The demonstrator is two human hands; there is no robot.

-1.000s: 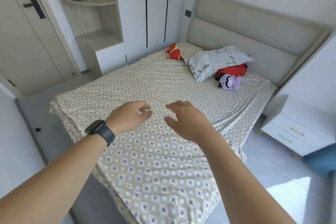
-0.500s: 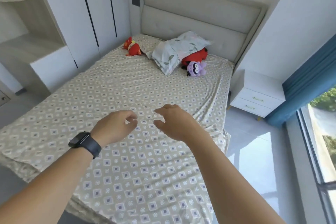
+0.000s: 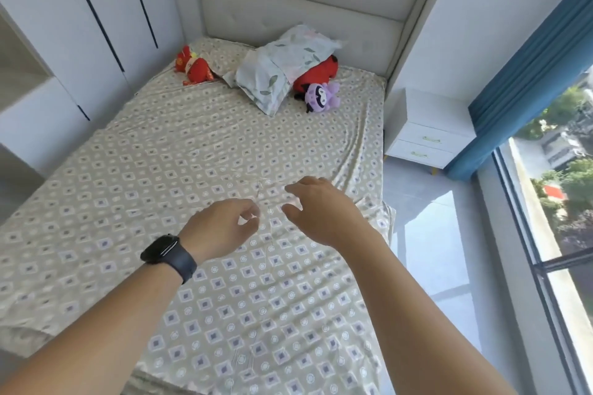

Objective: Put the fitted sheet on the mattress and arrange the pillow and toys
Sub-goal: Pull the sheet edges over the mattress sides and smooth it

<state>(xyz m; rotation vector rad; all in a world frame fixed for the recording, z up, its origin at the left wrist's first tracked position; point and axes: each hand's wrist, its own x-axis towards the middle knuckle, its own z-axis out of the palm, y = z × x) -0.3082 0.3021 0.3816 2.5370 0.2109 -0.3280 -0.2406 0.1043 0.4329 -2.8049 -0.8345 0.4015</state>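
Bed (image 3: 369, 80), patterned sheet (image 3: 179, 170), pillow (image 3: 282, 67), three plush toys (image 3: 322, 97)

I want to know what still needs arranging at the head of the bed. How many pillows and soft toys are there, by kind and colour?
Pillows: 1, leaf-print pillow
Red toys: 2, small red toy, large red toy
Purple toys: 1, purple toy
Total: 4

The pillow (image 3: 282, 69) hides most of the big red toy (image 3: 316, 74)

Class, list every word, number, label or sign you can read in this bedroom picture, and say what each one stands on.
No text can be read.
Red plush toy: pale marks on its front, too blurred to read.
Watch on the left wrist: screen dark, nothing shown.
Fitted sheet: only a pattern of squares and circles, no writing.
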